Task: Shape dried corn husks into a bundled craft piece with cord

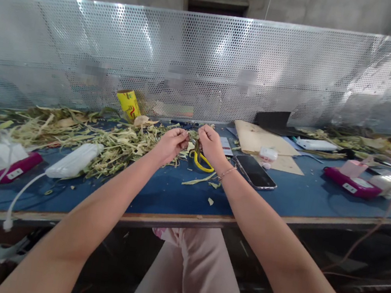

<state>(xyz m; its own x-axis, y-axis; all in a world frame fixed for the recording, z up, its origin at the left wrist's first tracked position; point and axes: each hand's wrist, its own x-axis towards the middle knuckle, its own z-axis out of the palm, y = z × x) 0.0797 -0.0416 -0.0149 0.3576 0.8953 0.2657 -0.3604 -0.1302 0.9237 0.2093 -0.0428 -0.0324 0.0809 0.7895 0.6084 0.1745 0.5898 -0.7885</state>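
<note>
Above the blue table, my left hand point(173, 144) and my right hand point(211, 144) are close together, both with fingers closed in a pinch. Between the fingertips shows a small greenish piece of dried plant point(193, 137); its exact shape is hard to make out. Just below my right hand lies a pair of scissors with yellow handles point(203, 164), its blades mostly hidden. A heap of dried stalks and leaves point(124, 147) spreads to the left of my left hand. A few loose plant bits lie on the table in front.
A smartphone point(255, 171), brown paper point(253, 137) and a small white packet point(268, 153) lie to the right. A yellow tube point(128, 104) leans at the back. Purple power strips point(352, 184) and a white adapter point(75, 160) trail cables. A perforated metal screen point(195, 56) borders the table.
</note>
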